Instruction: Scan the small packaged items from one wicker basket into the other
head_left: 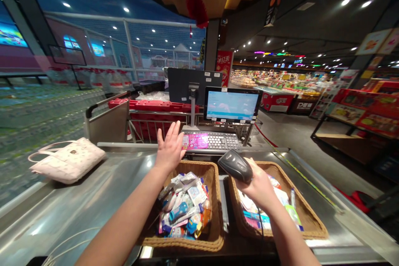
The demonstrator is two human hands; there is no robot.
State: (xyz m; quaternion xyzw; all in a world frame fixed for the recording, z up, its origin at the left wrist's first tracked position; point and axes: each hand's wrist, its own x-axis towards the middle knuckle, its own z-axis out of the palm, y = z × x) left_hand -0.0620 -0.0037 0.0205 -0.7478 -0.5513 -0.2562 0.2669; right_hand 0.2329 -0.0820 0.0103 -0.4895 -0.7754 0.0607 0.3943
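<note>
Barcode scanner [235,166] gripped in right hand [257,185] (left hand [171,147] raised, open).

A supermarket checkout lane: a steel desk [77,203] carries wicker baskets [199,164] of packaged goods, with a handheld barcode scanner [235,166], a keyboard [212,141] and a till screen [232,106] alongside. Beyond, under a dark ceiling dotted with lights, food displays [280,79] and red promotional shelving [374,112] fill the sales floor
</note>
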